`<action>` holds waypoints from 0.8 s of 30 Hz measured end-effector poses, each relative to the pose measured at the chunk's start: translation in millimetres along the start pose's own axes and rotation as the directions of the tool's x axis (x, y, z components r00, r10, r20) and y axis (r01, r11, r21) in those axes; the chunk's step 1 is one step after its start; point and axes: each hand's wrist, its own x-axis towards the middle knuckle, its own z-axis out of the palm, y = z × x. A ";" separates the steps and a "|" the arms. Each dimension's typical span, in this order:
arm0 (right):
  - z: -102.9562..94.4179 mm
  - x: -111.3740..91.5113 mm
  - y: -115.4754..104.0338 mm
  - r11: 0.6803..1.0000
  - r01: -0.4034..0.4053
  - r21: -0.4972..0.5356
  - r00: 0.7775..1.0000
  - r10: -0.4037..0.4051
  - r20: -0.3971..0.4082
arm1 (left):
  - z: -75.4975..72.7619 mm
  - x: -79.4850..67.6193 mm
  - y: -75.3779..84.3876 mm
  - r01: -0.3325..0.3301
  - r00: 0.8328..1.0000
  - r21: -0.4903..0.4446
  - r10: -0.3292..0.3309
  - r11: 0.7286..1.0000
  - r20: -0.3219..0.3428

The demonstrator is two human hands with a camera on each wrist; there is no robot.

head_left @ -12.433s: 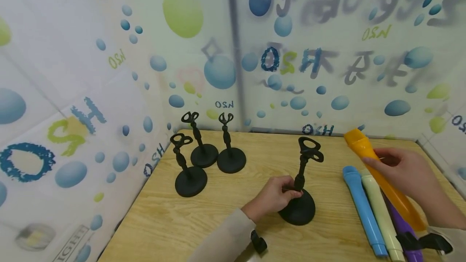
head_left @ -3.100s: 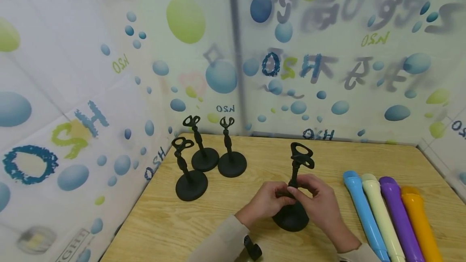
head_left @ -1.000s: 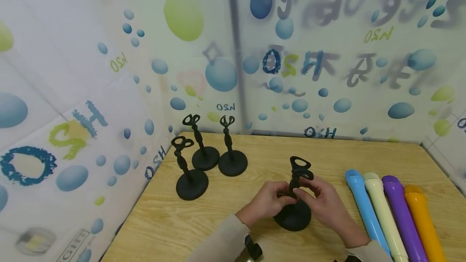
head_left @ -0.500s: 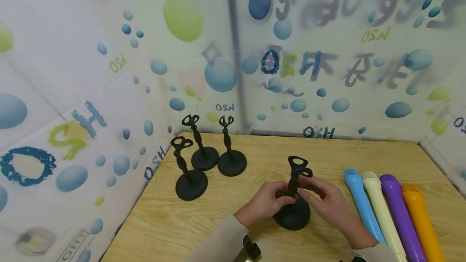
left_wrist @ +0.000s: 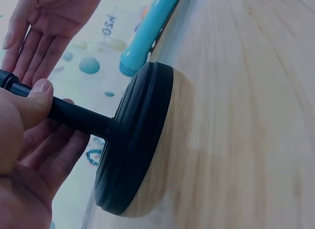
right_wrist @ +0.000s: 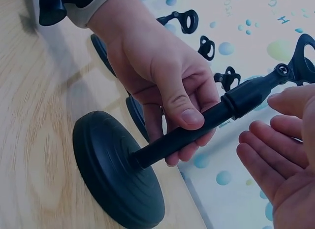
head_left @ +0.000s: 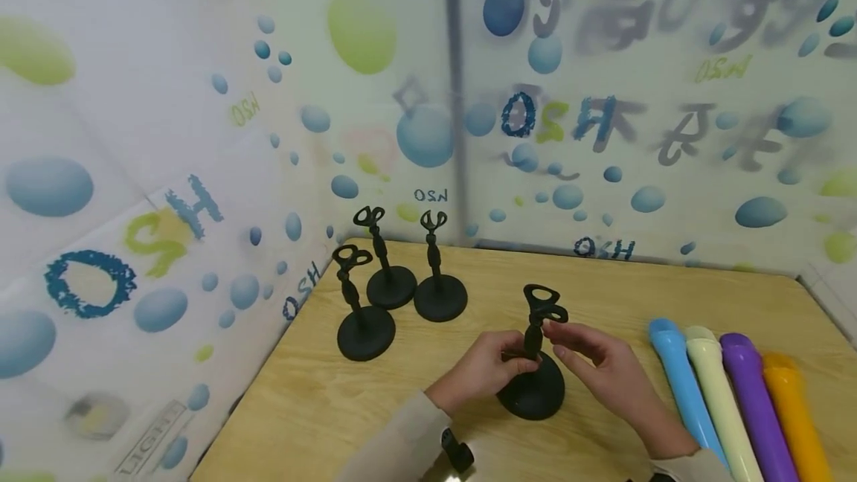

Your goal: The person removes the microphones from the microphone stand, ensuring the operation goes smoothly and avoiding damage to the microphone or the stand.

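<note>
A black desktop microphone stand (head_left: 533,393) with a round base stands on the table, its two-ring clip on top. My left hand (head_left: 477,372) grips the pole; in the right wrist view the thumb (right_wrist: 189,116) presses on it from one side with fingers behind. Just right of the stand, my right hand (head_left: 612,374) holds nothing. Its fingers are fairly straight and spread around the upper part, close to the joint below the clip (right_wrist: 302,61). Right of that hand lie blue (head_left: 686,381), cream (head_left: 723,400), purple (head_left: 759,404) and orange (head_left: 797,415) microphones, side by side.
Three more black stands (head_left: 366,333) are grouped at the table's back left. Walls of white sheeting (head_left: 428,58) with printed bubbles enclose the left and back of the wooden table (head_left: 321,430).
The orange microphone, earlier in my right hand, now lies beside the purple one. My right hand then pinched the stand, whose top came down, and has since let go. The left hand keeps its grip.
</note>
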 end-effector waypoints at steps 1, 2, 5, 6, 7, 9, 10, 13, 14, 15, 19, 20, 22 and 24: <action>1.4 0.7 -0.4 1.000 0.000 0.002 1.000 0.000 0.002 | -1.5 -0.8 -0.7 0.004 1.000 0.001 -0.004 1.000 -0.003; 2.8 1.5 -0.6 1.000 -0.002 0.005 1.000 0.002 0.006 | -3.3 -1.8 -1.3 0.011 1.000 0.000 -0.011 1.000 -0.006; 7.5 4.9 -1.4 1.000 -0.011 0.023 1.000 0.011 0.030 | -9.8 -5.8 -3.4 0.042 0.999 -0.006 -0.042 0.999 -0.026; 9.3 6.4 -1.9 0.999 -0.017 0.029 0.999 0.015 0.041 | -12.3 -7.6 -4.2 0.053 0.998 -0.009 -0.053 0.999 -0.036; 11.2 8.1 -2.5 0.999 -0.024 0.036 0.998 0.022 0.052 | -15.0 -9.3 -5.1 0.063 0.997 -0.009 -0.063 0.998 -0.047; 15.3 12.2 -4.0 0.998 -0.032 0.047 0.997 0.028 0.074 | -20.9 -13.3 -6.8 0.083 0.994 -0.016 -0.084 0.996 -0.072; 16.4 13.3 -4.5 0.998 -0.037 0.050 0.996 0.033 0.082 | -22.8 -14.3 -7.7 0.090 0.993 -0.016 -0.091 0.996 -0.081; 20.6 16.8 -6.1 0.997 -0.044 0.061 0.994 0.037 0.102 | -29.0 -17.6 -10.3 0.103 0.989 -0.003 -0.102 0.995 -0.109; 22.1 18.0 -6.5 0.997 -0.044 0.066 0.993 0.037 0.108 | -31.2 -18.9 -11.5 0.106 0.987 0.000 -0.106 0.994 -0.117; 23.6 19.2 -6.9 0.996 -0.047 0.072 0.992 0.038 0.116 | -33.3 -20.3 -12.7 0.110 0.986 0.006 -0.108 0.994 -0.125; 29.8 23.4 -7.1 0.994 -0.064 0.093 0.988 0.050 0.144 | -42.5 -27.0 -18.0 0.125 0.980 0.016 -0.121 0.992 -0.161; 31.5 24.5 -6.9 0.993 -0.066 0.102 0.987 0.050 0.151 | -44.9 -28.8 -19.1 0.127 0.978 0.014 -0.122 0.992 -0.171; 35.2 26.8 -6.6 0.990 -0.070 0.119 0.985 0.050 0.164 | -49.9 -32.7 -21.6 0.132 0.972 0.015 -0.127 0.991 -0.196; 38.8 29.0 -6.8 0.987 -0.071 0.143 0.983 0.045 0.176 | -54.9 -36.7 -23.9 0.141 0.967 0.017 -0.134 0.990 -0.219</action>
